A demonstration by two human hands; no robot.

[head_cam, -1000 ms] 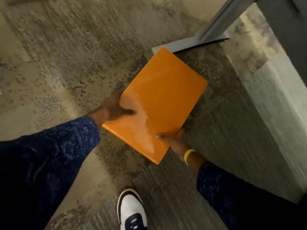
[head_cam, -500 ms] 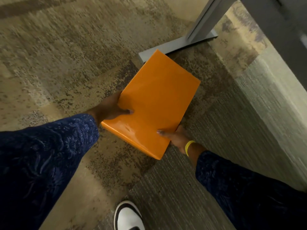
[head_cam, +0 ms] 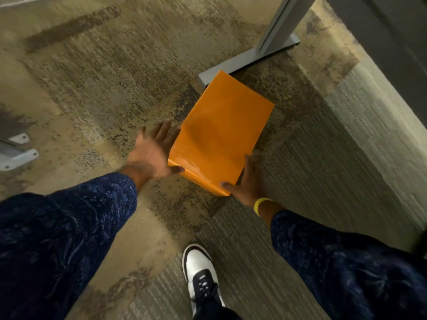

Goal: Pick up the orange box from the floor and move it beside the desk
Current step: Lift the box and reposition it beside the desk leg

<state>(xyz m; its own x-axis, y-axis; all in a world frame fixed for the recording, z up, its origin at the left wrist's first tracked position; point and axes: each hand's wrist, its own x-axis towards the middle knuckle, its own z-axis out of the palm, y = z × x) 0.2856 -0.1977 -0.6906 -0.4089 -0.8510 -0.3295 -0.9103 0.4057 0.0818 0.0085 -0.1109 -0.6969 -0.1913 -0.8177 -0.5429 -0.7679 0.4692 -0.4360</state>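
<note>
The glossy orange box (head_cam: pixel 221 135) lies low over the carpet, its far corner right by the desk's grey foot (head_cam: pixel 245 60). Whether it rests on the floor I cannot tell. My left hand (head_cam: pixel 150 153) is spread beside the box's left edge, palm up and fingers apart, with only the thumb touching the near side. My right hand (head_cam: pixel 247 181) is at the near right corner, thumb on top and fingers along the right side. The desk's grey leg (head_cam: pixel 275 24) rises at the top, and its dark top (head_cam: pixel 381 42) fills the upper right.
My white and dark shoe (head_cam: pixel 201 273) stands on the carpet just behind the box. A grey and white metal base (head_cam: pixel 16 153) juts in at the left edge. Patterned carpet (head_cam: pixel 104 77) spreads to the left and far side.
The box has gone down and forward, close to the desk's foot. My left hand has come off the box's edge and spread its fingers. My right hand stays at the near corner.
</note>
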